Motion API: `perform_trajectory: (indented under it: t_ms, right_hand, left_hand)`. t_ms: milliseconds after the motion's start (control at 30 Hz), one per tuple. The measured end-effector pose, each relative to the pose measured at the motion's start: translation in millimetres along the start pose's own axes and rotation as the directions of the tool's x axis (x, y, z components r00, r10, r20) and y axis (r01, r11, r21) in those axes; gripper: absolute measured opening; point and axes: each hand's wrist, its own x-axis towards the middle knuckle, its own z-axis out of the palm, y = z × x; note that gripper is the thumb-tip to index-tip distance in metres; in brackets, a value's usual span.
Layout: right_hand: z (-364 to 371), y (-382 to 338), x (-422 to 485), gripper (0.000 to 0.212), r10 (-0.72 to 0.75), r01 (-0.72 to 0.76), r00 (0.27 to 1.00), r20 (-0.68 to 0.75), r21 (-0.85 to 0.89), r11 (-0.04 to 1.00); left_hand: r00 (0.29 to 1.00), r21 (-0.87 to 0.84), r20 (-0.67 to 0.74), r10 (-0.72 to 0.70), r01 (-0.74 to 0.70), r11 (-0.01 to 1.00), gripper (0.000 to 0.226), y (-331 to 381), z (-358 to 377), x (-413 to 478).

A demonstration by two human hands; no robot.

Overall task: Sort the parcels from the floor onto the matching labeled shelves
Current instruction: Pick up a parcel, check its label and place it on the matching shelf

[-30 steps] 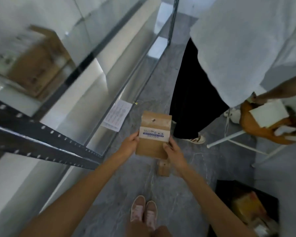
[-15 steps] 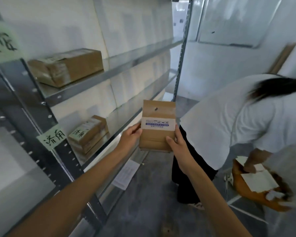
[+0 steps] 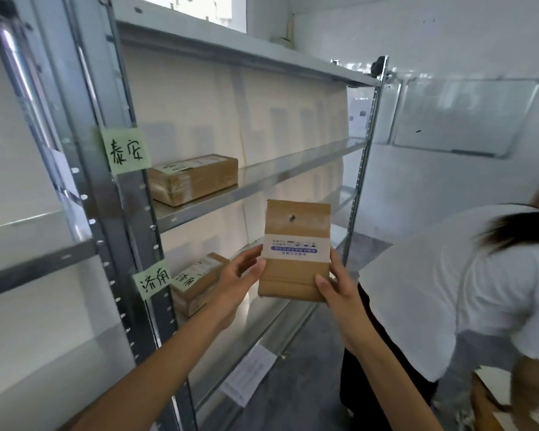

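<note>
I hold a flat brown parcel (image 3: 296,253) upright in front of me, with a white and blue printed label across its middle. My left hand (image 3: 235,276) grips its left edge and my right hand (image 3: 335,283) grips its lower right corner. To the left stands a metal shelf rack (image 3: 249,185). A green handwritten label (image 3: 125,150) marks the middle shelf, where a brown box (image 3: 193,178) lies. A second green label (image 3: 153,279) marks the lower shelf, which holds another brown box (image 3: 196,281) with a handwritten tag.
A person in a white shirt (image 3: 461,284) bends over at the right, close to my right arm, above brown and white parcels (image 3: 495,396). A sheet of paper (image 3: 249,374) lies on the floor by the rack. A whiteboard (image 3: 461,116) hangs on the far wall.
My view has swung up from the floor to the shelves. Both hands have raised the parcel to shelf height while keeping hold of it.
</note>
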Motion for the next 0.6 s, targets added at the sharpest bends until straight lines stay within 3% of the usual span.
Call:
perform_trajectory:
  t_ms: [133,267,367,600]
  right_hand:
    - [3.2,-9.4,-3.8,0.058,-0.016,0.018,0.994,0.105,-0.02,1.0]
    - [9.8,-16.5,-13.4,0.058,-0.004,0.0,0.985,0.173,0.022,1.0]
    - [20.3,-23.0,-23.9,0.058,-0.013,0.005,0.974,0.227,0.036,0.999]
    - [76.2,-42.5,-52.2,0.059,-0.023,0.001,0.913,0.408,0.053,0.999]
  left_hand:
    - [0.989,-0.078,0.028,-0.145,0.147,0.986,0.09,9.4,-13.3,-15.1]
    - [0.975,-0.231,0.059,-0.214,0.222,0.947,0.083,14.1,-20.6,-39.3]
    - [0.982,-0.19,0.06,-0.178,0.187,0.964,0.074,23.4,-27.7,-66.7]
    - [0.986,-0.152,-0.125,-0.11,0.09,0.984,0.08,50.6,-69.5,-143.8]
